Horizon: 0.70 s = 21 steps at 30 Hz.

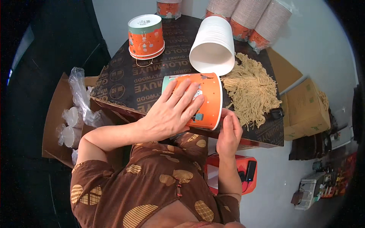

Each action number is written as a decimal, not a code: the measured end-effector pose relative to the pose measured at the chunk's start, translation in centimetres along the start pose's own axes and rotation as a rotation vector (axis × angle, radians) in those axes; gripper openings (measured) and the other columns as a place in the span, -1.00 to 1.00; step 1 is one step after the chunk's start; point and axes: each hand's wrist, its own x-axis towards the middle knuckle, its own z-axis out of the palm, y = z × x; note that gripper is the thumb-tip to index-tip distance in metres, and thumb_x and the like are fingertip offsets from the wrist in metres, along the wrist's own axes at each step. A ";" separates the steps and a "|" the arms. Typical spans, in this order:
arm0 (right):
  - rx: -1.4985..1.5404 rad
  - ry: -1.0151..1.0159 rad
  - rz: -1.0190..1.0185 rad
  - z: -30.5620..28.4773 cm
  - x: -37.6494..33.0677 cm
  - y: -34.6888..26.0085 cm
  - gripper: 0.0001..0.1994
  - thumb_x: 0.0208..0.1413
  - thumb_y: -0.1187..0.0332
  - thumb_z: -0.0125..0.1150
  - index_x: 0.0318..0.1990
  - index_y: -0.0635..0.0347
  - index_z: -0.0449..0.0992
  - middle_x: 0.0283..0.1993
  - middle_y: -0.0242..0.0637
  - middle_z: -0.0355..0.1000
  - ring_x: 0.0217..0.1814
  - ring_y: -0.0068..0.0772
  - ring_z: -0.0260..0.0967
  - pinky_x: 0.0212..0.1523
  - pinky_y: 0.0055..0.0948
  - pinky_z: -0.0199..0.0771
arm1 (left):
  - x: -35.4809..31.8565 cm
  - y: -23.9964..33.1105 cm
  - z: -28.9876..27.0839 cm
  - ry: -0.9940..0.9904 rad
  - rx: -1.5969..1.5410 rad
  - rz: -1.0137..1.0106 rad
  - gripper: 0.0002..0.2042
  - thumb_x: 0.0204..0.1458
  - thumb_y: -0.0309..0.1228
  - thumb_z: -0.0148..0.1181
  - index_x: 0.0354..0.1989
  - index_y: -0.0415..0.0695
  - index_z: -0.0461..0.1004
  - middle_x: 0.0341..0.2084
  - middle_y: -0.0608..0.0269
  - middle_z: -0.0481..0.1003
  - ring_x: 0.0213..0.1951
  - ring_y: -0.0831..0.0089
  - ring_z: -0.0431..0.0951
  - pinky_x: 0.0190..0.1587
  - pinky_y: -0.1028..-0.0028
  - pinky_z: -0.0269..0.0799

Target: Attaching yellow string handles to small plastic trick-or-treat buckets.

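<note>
Right now the dark printed board is bearing everything: a heap of tan string loops, a lying stack of white paper buckets and an upturned orange bucket. Over its near edge, an orange paper bucket is lying on its side. The left hand is spreading flat across its wall, fingers open, while the right hand is pinching its rim.
</note>
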 end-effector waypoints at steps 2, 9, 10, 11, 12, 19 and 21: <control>0.030 -0.006 0.012 0.0 0.0 0.1 -0.69 0.36 0.28 -0.07 -0.02 0.40 0.43 -0.10 -0.32 0.44 -0.07 -0.57 0.35 -0.01 -0.53 0.33 | -0.3 0.0 0.3 0.024 0.023 0.015 0.06 -0.46 -0.18 0.51 0.32 -0.27 0.08 0.28 -0.23 0.13 0.32 -0.17 0.13 0.33 -0.12 0.00; 0.073 -0.009 0.065 0.7 -0.1 -0.2 -0.71 0.37 0.29 -0.09 -0.10 0.38 0.46 -0.20 -0.42 0.43 -0.18 -0.69 0.29 -0.12 -0.64 0.30 | -1.2 0.6 0.6 0.037 0.043 0.034 -0.11 -0.33 -0.26 0.43 0.29 -0.21 0.17 0.30 -0.21 0.14 0.33 -0.14 0.14 0.33 -0.12 0.00; 0.082 -0.014 0.049 0.7 -0.1 -0.2 -0.71 0.37 0.29 -0.08 -0.11 0.38 0.46 -0.21 -0.42 0.43 -0.18 -0.70 0.28 -0.13 -0.65 0.30 | -1.3 0.7 0.7 0.044 0.065 0.051 -0.16 -0.28 -0.27 0.41 0.28 -0.19 0.21 0.31 -0.20 0.14 0.33 -0.13 0.14 0.33 -0.12 0.00; 0.080 -0.013 0.049 0.5 -0.2 0.0 -0.71 0.37 0.29 -0.08 -0.11 0.38 0.46 -0.21 -0.42 0.43 -0.18 -0.70 0.28 -0.13 -0.65 0.30 | -1.4 0.9 0.5 0.037 0.057 0.048 -0.27 -0.17 -0.27 0.35 0.25 -0.16 0.26 0.31 -0.19 0.14 0.34 -0.11 0.14 0.33 -0.11 0.02; 0.083 -0.031 0.044 0.1 -0.2 0.3 -0.71 0.37 0.29 -0.08 -0.06 0.38 0.44 -0.16 -0.38 0.44 -0.15 -0.65 0.33 -0.10 -0.59 0.35 | -1.5 1.0 0.5 0.038 0.055 0.049 -0.27 -0.17 -0.27 0.35 0.25 -0.16 0.26 0.31 -0.19 0.14 0.34 -0.11 0.14 0.33 -0.11 0.02; 0.104 -0.028 0.038 0.2 -0.2 0.0 -0.67 0.36 0.23 -0.06 -0.05 0.39 0.44 -0.12 -0.31 0.46 -0.10 -0.56 0.39 -0.06 -0.48 0.41 | -2.4 1.7 0.4 0.050 0.056 0.058 -0.39 -0.08 -0.30 0.29 0.22 -0.10 0.31 0.28 -0.15 0.19 0.33 -0.08 0.17 0.33 -0.08 0.06; 0.113 -0.028 0.022 0.7 0.0 -0.6 -0.69 0.36 0.25 -0.06 -0.11 0.37 0.46 -0.20 -0.39 0.43 -0.19 -0.64 0.32 -0.14 -0.58 0.33 | -2.6 1.8 0.4 0.065 0.059 0.063 -0.42 -0.07 -0.31 0.28 0.20 -0.10 0.34 0.27 -0.15 0.20 0.33 -0.07 0.17 0.33 -0.08 0.07</control>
